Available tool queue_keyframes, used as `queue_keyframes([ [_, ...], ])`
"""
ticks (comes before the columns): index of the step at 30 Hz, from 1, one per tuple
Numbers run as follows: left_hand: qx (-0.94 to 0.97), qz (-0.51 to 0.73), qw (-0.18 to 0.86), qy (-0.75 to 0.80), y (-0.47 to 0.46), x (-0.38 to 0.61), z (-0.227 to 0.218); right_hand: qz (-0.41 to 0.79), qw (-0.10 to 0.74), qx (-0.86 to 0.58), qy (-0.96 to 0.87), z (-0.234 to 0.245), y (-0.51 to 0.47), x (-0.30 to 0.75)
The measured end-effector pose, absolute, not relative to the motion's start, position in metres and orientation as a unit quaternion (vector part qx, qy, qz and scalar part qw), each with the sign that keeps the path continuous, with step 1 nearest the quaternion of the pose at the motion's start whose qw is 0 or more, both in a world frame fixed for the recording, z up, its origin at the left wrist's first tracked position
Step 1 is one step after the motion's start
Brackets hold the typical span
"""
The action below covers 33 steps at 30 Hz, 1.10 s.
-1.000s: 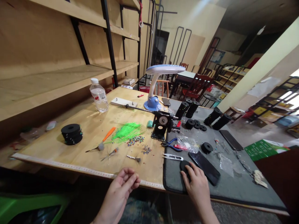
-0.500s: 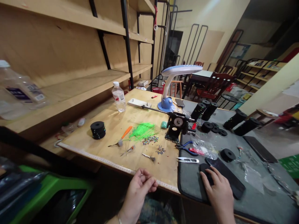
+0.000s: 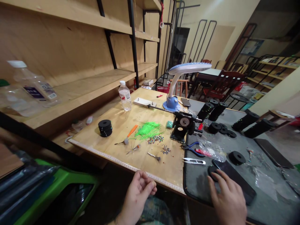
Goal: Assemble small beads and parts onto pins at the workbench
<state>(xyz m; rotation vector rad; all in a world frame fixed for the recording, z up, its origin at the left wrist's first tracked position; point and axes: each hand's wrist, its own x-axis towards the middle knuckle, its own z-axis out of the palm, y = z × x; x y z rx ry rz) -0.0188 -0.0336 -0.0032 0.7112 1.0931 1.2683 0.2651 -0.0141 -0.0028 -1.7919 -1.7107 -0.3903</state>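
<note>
My left hand (image 3: pixel 142 190) hovers at the table's front edge, its thumb and fingers pressed together; anything between them is too small to make out. On the grey mat, my right hand (image 3: pixel 228 193) has its thumb and fingertips around a small black foam spool (image 3: pixel 213 171), partly hidden by the fingers. A dark phone (image 3: pixel 236 179) lies against that hand. White thread snips (image 3: pixel 194 161) and blue-handled pliers (image 3: pixel 193 148) are just beyond. A black vise-like device (image 3: pixel 181 125) stands at the mat's left edge.
Green fibres (image 3: pixel 148 129), colourful beads (image 3: pixel 156 139), an orange-handled brush (image 3: pixel 132 131) and stacked spools (image 3: pixel 105 128) occupy the wooden table. Behind stand a water bottle (image 3: pixel 125 97) and a lamp (image 3: pixel 172 103). Tall spools (image 3: pixel 246 120) line the mat's far side; shelves (image 3: pixel 93 82) rise at left.
The whole view has shifted, so the table appears further right. My left hand keeps its pinched pose, and my right hand stays at the small spool, its wrist turned slightly.
</note>
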Motion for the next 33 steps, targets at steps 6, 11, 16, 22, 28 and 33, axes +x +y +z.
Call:
queue_keyframes([
  [6, 0.379, 0.531, 0.601, 0.462, -0.041, 0.0, -0.014, 0.358, 0.384, -0.577, -0.626, 0.011, -0.028, 0.169],
  [11, 0.407, 0.53, 0.589, 0.454, -0.043, 0.003, -0.024, 0.585, 0.418, -0.536, -0.442, -0.001, -0.015, 0.137],
  [16, 0.438, 0.522, 0.579, 0.448, -0.043, 0.004, -0.036, 0.622, 0.445, -0.519, -0.38, -0.007, -0.013, 0.132],
  [22, 0.6, 0.435, 0.46, 0.488, -0.031, -0.013, -0.02, 0.658, 0.494, -0.481, -0.304, -0.008, -0.015, 0.136],
  [28, 0.712, 0.368, 0.008, 0.597, 0.023, -0.07, 0.016, 0.654, 0.483, -0.502, -0.296, -0.021, -0.018, 0.147],
  [33, 0.729, 0.239, -0.061, 0.638, 0.06, -0.088, 0.016, 0.659, 0.439, -0.513, -0.332, -0.031, -0.025, 0.147],
])
